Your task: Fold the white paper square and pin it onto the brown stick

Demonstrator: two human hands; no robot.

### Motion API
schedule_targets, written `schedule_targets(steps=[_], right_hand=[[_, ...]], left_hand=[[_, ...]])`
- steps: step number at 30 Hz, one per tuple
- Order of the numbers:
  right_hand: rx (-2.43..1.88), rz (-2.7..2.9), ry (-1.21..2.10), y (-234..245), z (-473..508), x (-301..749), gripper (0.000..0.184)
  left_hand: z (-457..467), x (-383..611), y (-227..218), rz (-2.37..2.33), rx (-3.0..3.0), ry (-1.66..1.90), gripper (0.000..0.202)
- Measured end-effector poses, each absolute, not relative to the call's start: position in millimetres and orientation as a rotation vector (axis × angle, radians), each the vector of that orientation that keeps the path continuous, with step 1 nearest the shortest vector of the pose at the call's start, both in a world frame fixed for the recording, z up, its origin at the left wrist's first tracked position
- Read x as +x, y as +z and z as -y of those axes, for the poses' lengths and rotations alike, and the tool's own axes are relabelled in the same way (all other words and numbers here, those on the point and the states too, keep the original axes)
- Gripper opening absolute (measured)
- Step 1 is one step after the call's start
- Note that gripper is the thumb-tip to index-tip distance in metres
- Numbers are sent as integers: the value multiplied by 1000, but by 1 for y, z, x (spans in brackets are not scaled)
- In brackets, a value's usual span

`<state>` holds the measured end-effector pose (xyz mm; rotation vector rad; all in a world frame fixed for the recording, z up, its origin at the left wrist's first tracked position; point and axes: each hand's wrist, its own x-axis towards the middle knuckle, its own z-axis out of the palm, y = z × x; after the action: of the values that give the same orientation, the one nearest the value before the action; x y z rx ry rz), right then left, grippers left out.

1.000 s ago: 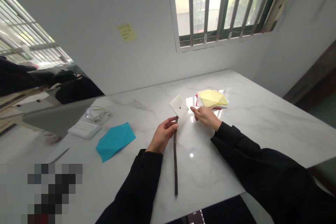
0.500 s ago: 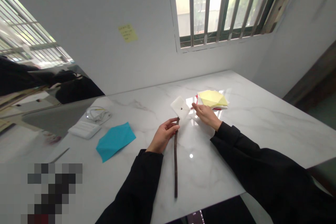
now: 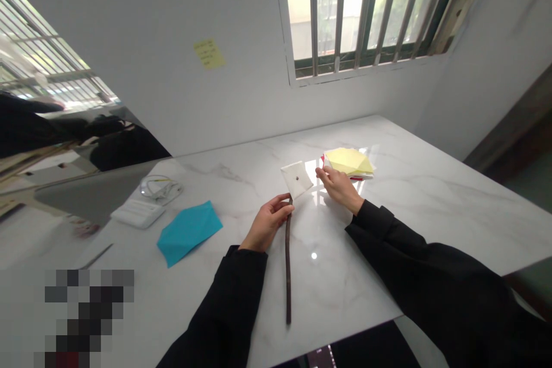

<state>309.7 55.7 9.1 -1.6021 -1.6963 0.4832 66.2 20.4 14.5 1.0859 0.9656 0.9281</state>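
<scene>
Pinwheel (image 3: pixel 297 187), one: pale folded paper head with a small dark dot at its middle, set at the top of a long brown stick (image 3: pixel 288 267). Location: over the middle of a white marbled table (image 3: pixel 241 172), head toward the wall, stick running back toward the near edge. Whether the stick rests on the surface cannot be told.

Left hand (image 3: pixel 267 223), one: grasping the stick between thumb and fingers, just below the paper head.

Right hand (image 3: pixel 341 188), one: fingers loosely curled, apparently holding nothing; index fingertip just beside the head's right corner, with a narrow gap between.

Step in hand, as judged: steadying the stick while the free hand tends the paper head, probably to try its turning. Next move, as judged: a light fingertip touch on the paper's edge, with the left grip kept firm and clear of the head.

Nearby, right: stack of papers (image 3: pixel 349 162), yellow sheet uppermost, white and red edges showing beneath; just beyond the right hand.

Nearby, left: blue paper (image 3: pixel 190 233), one sheet, flat, apart from both hands; beyond it a white box (image 3: pixel 138 214) and a coiled cable (image 3: pixel 161 186).
</scene>
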Motion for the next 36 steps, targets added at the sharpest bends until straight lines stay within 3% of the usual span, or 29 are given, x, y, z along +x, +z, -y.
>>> schedule_targets(steps=[3, 11, 27, 36], right_hand=[[-1575, 1644, 517, 8, -56, 309, 54], [-1577, 1733, 787, 8, -57, 307, 81], [-1519, 1675, 605, 13, -52, 307, 56], [-1636, 1697, 702, 8, -59, 311, 78]], left_hand=[[-20, 66, 14, -964, 1085, 934, 52], [-19, 67, 16, -985, 1074, 937, 51], [-19, 66, 15, -979, 1104, 933, 51], [-19, 66, 16, -986, 1104, 918, 51]])
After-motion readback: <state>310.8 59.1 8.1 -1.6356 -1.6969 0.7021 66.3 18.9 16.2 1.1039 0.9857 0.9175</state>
